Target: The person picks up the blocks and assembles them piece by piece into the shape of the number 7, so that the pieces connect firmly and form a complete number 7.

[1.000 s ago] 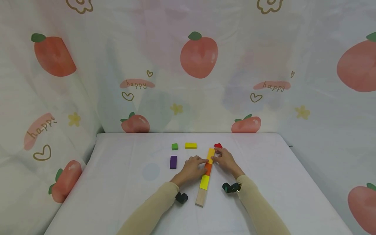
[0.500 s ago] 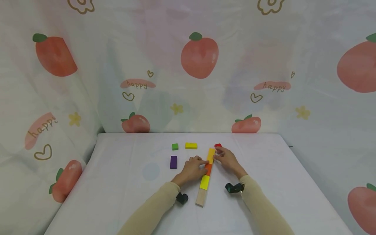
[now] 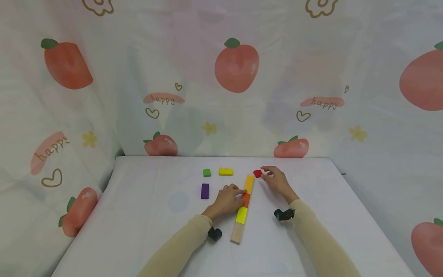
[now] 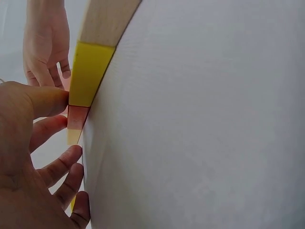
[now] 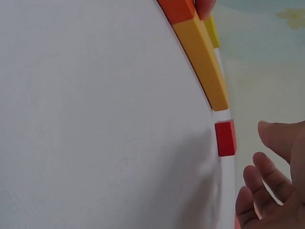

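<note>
A straight row of blocks runs away from me in the head view: a plain wood block (image 3: 237, 233), a yellow block (image 3: 241, 215), an orange block (image 3: 245, 200) and a light orange block (image 3: 249, 184). My left hand (image 3: 226, 199) rests along the row's left side, its thumb and index finger touching near the orange block without wrapping round it. Beyond the row's far end lies a small red block (image 3: 257, 173). My right hand (image 3: 277, 179) hovers just right of it, thumb and fingers apart. The right wrist view shows a gap between this hand (image 5: 281, 176) and the red block (image 5: 226, 138).
Left of the row lie a purple block (image 3: 205, 191), a green block (image 3: 207, 173) and another yellow block (image 3: 226, 172). All sit on a white-covered table (image 3: 145, 231). A patterned cloth (image 3: 194, 111) hangs behind the table's back edge.
My right hand has left the side of the light orange block and moved right and slightly away from me, beside the red block. The left hand stays at the row.
</note>
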Available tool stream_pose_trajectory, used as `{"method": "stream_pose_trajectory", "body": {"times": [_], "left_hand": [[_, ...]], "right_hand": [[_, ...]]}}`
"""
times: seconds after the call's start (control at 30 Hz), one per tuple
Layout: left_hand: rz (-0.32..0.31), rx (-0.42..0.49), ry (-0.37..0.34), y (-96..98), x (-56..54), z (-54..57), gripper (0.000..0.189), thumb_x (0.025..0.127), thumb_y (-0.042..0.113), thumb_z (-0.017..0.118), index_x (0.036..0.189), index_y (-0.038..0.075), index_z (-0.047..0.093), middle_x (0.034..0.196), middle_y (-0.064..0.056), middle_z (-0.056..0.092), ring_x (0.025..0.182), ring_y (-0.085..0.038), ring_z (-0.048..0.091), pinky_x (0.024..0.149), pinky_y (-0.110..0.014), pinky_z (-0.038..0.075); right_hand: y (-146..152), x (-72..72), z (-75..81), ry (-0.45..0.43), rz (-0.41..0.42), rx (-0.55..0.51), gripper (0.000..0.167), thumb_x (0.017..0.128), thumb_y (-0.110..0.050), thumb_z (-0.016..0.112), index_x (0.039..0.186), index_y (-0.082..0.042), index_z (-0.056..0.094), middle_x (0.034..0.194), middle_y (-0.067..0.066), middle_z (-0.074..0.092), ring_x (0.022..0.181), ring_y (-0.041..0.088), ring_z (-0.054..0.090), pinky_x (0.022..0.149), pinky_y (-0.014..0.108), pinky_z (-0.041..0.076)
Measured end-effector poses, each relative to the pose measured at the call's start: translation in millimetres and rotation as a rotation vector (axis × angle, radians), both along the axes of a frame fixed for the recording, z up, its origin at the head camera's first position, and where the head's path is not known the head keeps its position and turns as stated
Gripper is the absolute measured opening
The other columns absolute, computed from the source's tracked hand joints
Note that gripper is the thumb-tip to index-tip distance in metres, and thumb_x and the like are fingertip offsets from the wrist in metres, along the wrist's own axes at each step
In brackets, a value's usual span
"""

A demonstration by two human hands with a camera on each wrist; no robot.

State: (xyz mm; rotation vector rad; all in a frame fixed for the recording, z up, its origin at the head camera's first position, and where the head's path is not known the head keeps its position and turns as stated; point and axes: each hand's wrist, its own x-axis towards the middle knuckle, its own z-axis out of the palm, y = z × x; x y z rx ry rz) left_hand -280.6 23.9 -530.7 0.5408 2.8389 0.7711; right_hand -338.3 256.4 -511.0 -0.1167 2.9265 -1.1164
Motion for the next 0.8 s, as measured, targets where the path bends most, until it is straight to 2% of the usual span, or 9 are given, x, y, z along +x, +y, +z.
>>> {"method": "stream_pose_trajectory", "body": {"times": [0.23, 0.4, 0.8], "left_hand": [[-0.002, 0.006, 0.001, 0.6, 2.3, 2.0, 0.042, 0.095, 0.038, 0.062, 0.136, 0.036, 0.058, 0.129, -0.001, 0.056, 0.115, -0.020, 0.047, 0.101, -0.039, 0.040], [0.003, 0.007, -0.009, -0.1, 3.8, 1.6, 0.042, 0.094, 0.037, 0.063, 0.135, 0.036, 0.059, 0.128, -0.001, 0.056, 0.114, -0.020, 0.048, 0.099, -0.039, 0.040], [-0.004, 0.002, 0.005, -0.3, 2.3, -0.2, 0.042, 0.094, 0.039, 0.063, 0.136, 0.037, 0.059, 0.128, -0.001, 0.056, 0.114, -0.020, 0.048, 0.099, -0.038, 0.041]], "right_hand": [[7, -8.1, -5.2, -0.066, 0.000, -0.013, 0.047, 0.099, -0.024, 0.058, 0.144, -0.013, 0.048, 0.142, 0.017, 0.050, 0.126, 0.037, 0.048, 0.100, 0.050, 0.049], [7, -13.6, -11.8, -0.107, 0.012, -0.050, 0.048, 0.099, -0.025, 0.058, 0.145, -0.016, 0.047, 0.143, 0.015, 0.051, 0.128, 0.036, 0.045, 0.107, 0.053, 0.042], [5, -22.4, -17.4, -0.129, 0.014, -0.026, 0.047, 0.099, -0.018, 0.053, 0.146, -0.016, 0.047, 0.143, 0.021, 0.048, 0.128, 0.040, 0.042, 0.111, 0.060, 0.034]]}}
